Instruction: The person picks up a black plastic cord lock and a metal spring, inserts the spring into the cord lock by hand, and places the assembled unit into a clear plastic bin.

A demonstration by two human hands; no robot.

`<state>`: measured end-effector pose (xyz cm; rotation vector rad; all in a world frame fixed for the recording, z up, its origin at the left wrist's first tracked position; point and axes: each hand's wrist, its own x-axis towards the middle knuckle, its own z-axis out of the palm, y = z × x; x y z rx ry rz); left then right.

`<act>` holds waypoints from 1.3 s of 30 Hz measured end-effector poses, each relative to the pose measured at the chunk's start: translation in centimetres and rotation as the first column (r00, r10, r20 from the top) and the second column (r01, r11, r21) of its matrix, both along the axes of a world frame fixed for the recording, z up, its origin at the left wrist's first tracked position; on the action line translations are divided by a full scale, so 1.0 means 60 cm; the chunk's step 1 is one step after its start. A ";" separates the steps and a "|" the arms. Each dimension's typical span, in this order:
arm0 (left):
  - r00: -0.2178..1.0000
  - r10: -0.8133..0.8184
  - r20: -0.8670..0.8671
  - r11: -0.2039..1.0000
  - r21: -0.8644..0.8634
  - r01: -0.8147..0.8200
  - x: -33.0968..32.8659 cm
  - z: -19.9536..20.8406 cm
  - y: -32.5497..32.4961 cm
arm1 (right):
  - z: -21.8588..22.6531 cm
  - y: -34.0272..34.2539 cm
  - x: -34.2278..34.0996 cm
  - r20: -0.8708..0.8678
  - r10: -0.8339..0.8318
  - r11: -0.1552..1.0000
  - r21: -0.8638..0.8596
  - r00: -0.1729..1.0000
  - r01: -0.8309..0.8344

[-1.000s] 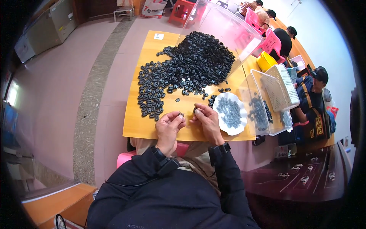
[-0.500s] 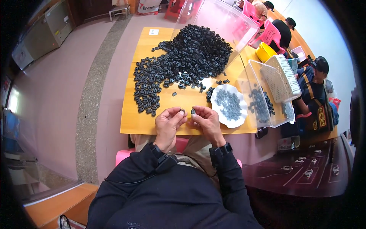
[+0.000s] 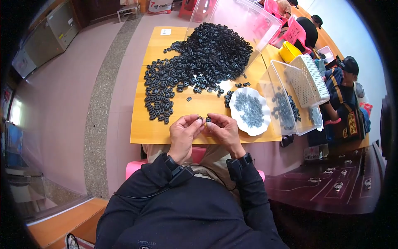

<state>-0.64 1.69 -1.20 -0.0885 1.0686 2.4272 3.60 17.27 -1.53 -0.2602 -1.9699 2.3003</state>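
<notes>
Near the front edge of the wooden table (image 3: pixel 195 108), both hands are raised with their fingertips almost meeting. My left hand (image 3: pixel 181 133) pinches a small dark piece (image 3: pixel 200 118), mostly covered by thumb and forefinger. Between the thumb and fingers of my right hand (image 3: pixel 224 130) is a small black oval piece with holes (image 3: pixel 208 119). A big heap of similar black two-holed pieces (image 3: pixel 215 52) covers the far part of the table, thinning into a spread of loose ones (image 3: pixel 158 93) at the left. Just right of my right hand lies a white wavy-rimmed plate (image 3: pixel 263 125) bearing small greyish translucent pieces (image 3: pixel 249 108).
A clear plastic bin (image 3: pixel 286 74) at the right holds more black pieces; a white perforated basket (image 3: pixel 311 76) rests on it. Behind are a yellow bowl (image 3: pixel 289 52) and a large clear box (image 3: pixel 244 20). A person (image 3: pixel 342 89) sits at the right, others farther back.
My two hands have come slightly closer together, bringing the two pinched pieces nearer each other. The whole view has shifted a little; the heap and plate look the same.
</notes>
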 end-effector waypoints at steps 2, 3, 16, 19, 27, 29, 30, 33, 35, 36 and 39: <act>1.000 0.007 -0.005 1.000 -0.002 -0.007 0.000 0.001 0.000 | -0.002 0.001 0.000 0.002 0.007 1.000 0.008 1.000 -0.007; 1.000 0.006 -0.006 1.000 -0.001 -0.006 0.000 0.000 0.000 | -0.003 0.002 0.000 -0.011 0.004 0.999 0.048 1.000 -0.004; 1.000 0.010 0.019 1.000 0.009 -0.010 0.003 0.004 0.000 | -0.004 -0.002 0.001 -0.042 0.016 0.997 0.074 0.999 -0.013; 0.999 0.020 0.029 0.999 0.031 -0.021 0.003 0.002 0.001 | 0.013 -0.004 0.001 -0.038 0.023 0.999 0.040 0.999 -0.021; 0.998 0.013 0.061 0.999 0.037 -0.015 0.001 0.001 0.000 | 0.017 -0.001 0.004 0.003 0.008 0.999 0.050 1.000 -0.008; 0.997 0.016 0.081 0.998 0.065 -0.021 0.000 0.001 -0.001 | 0.013 -0.001 0.005 0.002 -0.001 0.999 0.054 1.000 0.001; 0.996 0.018 0.082 0.998 0.065 -0.023 0.000 0.001 -0.001 | 0.012 0.000 0.004 -0.007 -0.003 0.999 0.053 1.000 0.003; 0.996 0.020 0.082 0.998 0.062 -0.026 0.000 -0.001 -0.001 | 0.004 0.002 0.003 -0.050 -0.013 0.997 0.072 0.999 0.017; 0.996 0.019 0.089 0.996 0.080 -0.026 0.000 -0.001 -0.001 | 0.004 0.002 0.003 -0.085 -0.020 0.996 0.090 0.996 0.028; 0.996 0.020 0.090 0.996 0.080 -0.027 0.000 -0.002 -0.001 | 0.007 0.001 0.003 -0.068 -0.002 0.995 0.095 0.998 0.008; 0.995 0.032 0.099 0.996 0.079 -0.040 0.000 -0.002 -0.002 | 0.016 -0.006 0.005 -0.027 0.039 0.994 0.099 0.999 -0.036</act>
